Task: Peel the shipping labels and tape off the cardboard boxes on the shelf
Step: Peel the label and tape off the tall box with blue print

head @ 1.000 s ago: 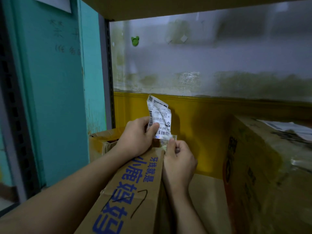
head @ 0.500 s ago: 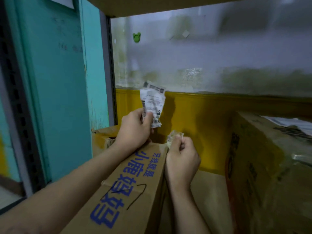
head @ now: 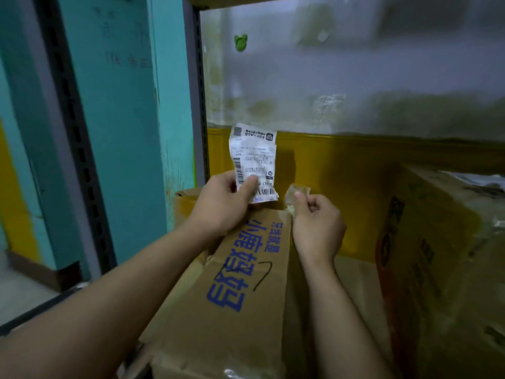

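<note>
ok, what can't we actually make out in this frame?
Head view only:
1. Shipping label print: too small and crumpled to read; the left hand thumb covers part.
2. Tape scrap: the right hand hides whether it is free of the blue-lettered box.
3. Right box: blurred, cut by the frame edge; the white sheet on top barely shows.
4. Small box behind: mostly hidden by the left hand.

Shelf [head: 360, 285] w/ blue-print box [head: 232, 296] at L, taped box [head: 437, 255] at R.
</note>
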{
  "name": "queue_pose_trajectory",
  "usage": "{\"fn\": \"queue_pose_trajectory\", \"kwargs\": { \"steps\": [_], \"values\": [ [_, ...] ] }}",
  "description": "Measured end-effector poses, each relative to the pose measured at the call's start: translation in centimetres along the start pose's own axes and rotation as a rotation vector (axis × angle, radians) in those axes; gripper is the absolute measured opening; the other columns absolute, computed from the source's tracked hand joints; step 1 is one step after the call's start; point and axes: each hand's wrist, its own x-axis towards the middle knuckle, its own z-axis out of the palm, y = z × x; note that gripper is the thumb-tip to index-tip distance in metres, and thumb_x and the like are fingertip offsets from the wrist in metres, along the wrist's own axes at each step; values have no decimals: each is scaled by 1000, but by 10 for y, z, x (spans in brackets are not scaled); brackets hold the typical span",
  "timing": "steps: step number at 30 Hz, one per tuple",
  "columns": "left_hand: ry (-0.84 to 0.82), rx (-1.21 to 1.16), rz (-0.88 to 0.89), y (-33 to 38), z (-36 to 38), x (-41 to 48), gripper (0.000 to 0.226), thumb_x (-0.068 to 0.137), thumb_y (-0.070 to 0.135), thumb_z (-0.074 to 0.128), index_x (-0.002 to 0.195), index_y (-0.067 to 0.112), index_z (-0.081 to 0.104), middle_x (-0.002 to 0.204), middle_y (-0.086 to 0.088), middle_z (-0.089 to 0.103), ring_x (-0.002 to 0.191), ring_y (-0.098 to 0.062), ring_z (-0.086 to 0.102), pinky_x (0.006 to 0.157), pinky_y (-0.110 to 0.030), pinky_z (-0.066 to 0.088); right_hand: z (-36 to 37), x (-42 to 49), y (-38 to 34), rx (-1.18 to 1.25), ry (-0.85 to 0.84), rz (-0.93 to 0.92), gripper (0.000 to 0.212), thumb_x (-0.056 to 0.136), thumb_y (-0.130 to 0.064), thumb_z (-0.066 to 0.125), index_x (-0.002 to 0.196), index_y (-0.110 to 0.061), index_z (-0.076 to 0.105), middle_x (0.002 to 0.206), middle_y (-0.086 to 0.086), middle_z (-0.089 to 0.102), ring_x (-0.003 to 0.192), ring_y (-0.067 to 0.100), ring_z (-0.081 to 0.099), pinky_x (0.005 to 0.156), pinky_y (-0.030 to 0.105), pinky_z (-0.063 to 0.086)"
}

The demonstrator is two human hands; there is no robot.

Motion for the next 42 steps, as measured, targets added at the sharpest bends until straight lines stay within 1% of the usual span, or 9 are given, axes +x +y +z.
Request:
{"fn": "queue_pose_trajectory", "kwargs": {
  "steps": [5,9,14,19,25,31,34,39,42],
  "values": [
    [137,-63,-31,-7,12,-6,37,100,45,49,97,14,69,87,-7,73,80,-25,68,73,-44,56,-10,5,-12,31,-140,102,27,91,-36,63,72,-16,66,70,-1,66,72,22,63,64,41,50],
    [193,-153,-97,-5,20,-10,24,103,37,47,100,24,67,81,5,71,64,1,62,47,-9,38,-19,5,-28,-215,-206,-78,26,91,-38,63,74,-20,69,72,-6,66,71,15,60,59,28,43],
    [265,-249,-158,-6,25,-13,27,103,37,47,101,20,68,91,-1,73,87,-17,68,63,-26,44,-13,4,-51,-649,-319,-281,25,89,-45,65,84,-23,76,83,-2,71,81,18,63,68,28,44],
    [352,-297,-197,-7,30,-12,29,103,36,47,101,16,67,90,-4,73,84,-22,68,67,-29,45,-21,-2,-68,-915,-429,-452,25,91,-44,63,83,-23,73,88,2,68,90,23,60,68,28,38],
    [415,-395,-188,-5,36,-14,35,103,37,45,101,9,66,84,-4,72,70,-13,66,57,-25,44,-28,-4,-68,-922,-519,-494,24,87,-41,58,81,-24,75,88,-1,70,90,26,60,67,28,39],
    [402,-433,-185,-6,36,-15,32,103,38,46,104,12,66,91,-1,73,71,-6,68,60,-25,49,-42,2,-83,-912,-782,-406,29,85,-25,56,102,-38,75,109,-17,69,104,11,57,79,23,39],
    [405,-423,-204,-7,33,-15,32,102,39,47,104,13,66,89,-1,73,72,-6,66,58,-23,47,-48,5,-88,-806,-858,-323,22,89,-24,58,95,-32,77,92,-18,70,91,3,57,79,23,44],
    [374,-433,-219,-9,33,-12,30,100,42,50,101,18,69,89,4,73,82,-14,69,73,-35,56,-46,22,-86,-589,-651,-164,32,89,-13,53,68,-27,72,73,-12,68,86,12,66,75,31,53],
    [354,-419,-216,-8,33,-11,31,101,41,50,103,17,70,91,5,72,84,-12,68,71,-32,54,-36,26,-80,-738,-644,-191,27,93,-15,51,95,-23,77,101,-5,71,104,15,61,79,22,41]
  ]
}}
